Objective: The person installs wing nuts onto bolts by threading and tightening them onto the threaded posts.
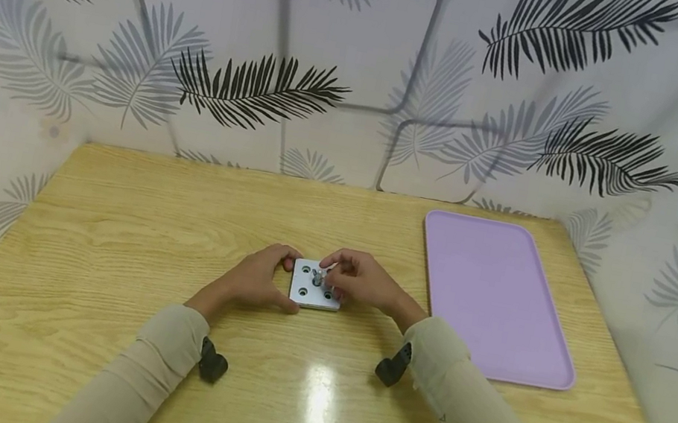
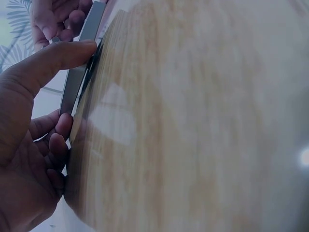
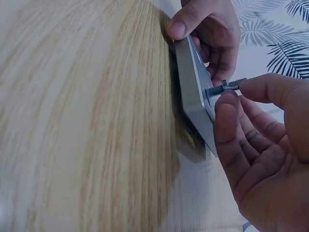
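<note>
A small square metal plate [image 1: 313, 301] with holes near its corners lies on the wooden table. My left hand [image 1: 259, 277] grips it from the left, thumb at the near edge and fingers at the far side. From the middle of the plate a threaded bolt [image 3: 217, 91] sticks up, with another short threaded piece [image 3: 236, 82] beside its upper end. My right hand [image 1: 365, 280] pinches at the bolt's top between thumb and index finger, its other fingers curled close to the plate's right side. In the left wrist view the plate's edge [image 2: 77, 79] shows under the left thumb.
A purple tray [image 1: 494, 299] lies on the right part of the wooden table [image 1: 178, 198]. Behind the table hangs a white cloth [image 1: 357, 33] with a leaf pattern. Dark wrist cameras sit on both sleeves [image 1: 173, 341].
</note>
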A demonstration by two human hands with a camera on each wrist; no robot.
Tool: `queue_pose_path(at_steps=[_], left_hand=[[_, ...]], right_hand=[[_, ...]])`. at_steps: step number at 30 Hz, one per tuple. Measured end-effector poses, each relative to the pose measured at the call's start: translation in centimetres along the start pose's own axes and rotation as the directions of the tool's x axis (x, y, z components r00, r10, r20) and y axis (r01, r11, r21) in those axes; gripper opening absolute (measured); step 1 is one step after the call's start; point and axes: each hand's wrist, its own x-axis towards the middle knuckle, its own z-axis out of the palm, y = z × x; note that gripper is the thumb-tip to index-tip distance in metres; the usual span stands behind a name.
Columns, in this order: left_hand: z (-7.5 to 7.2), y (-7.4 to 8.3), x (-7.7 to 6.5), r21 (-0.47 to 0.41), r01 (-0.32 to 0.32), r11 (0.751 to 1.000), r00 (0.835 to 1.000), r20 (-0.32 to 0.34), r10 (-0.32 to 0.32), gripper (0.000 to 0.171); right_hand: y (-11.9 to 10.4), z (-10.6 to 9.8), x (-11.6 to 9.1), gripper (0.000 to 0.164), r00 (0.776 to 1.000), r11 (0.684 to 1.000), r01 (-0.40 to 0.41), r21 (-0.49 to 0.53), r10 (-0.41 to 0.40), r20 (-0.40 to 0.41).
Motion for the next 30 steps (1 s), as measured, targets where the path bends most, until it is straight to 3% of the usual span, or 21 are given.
queue_pose_path(at_steps=[5,9,22,30], left_hand=[[0.02,-0.04,-0.02,-0.007,0.000,1.000,1.000,0.009,0.000,0.076],[0.05,-0.09,0.01,-0.008,0.000,1.000,1.000,0.009,0.000,0.076],[0.05,-0.19,0.00,0.000,-0.009,1.000,1.000,0.006,0.009,0.078],[0.06,-0.27,0.01,-0.002,-0.003,1.000,1.000,0.003,0.003,0.078]], right_hand=[[-0.08,-0.05,0.10,0.034,0.999,0.999,0.027,-0.017,-0.026,0.037],[-0.31,0.02,0.10,0.032,0.999,0.999,0.021,-0.029,-0.019,0.047],[-0.35,0.33,0.09,0.020,0.998,0.999,-0.031,0.017,0.032,-0.050],[-0.32,0.21,0.22,0.017,0.998,0.999,-0.028,0.037,0.029,-0.048]])
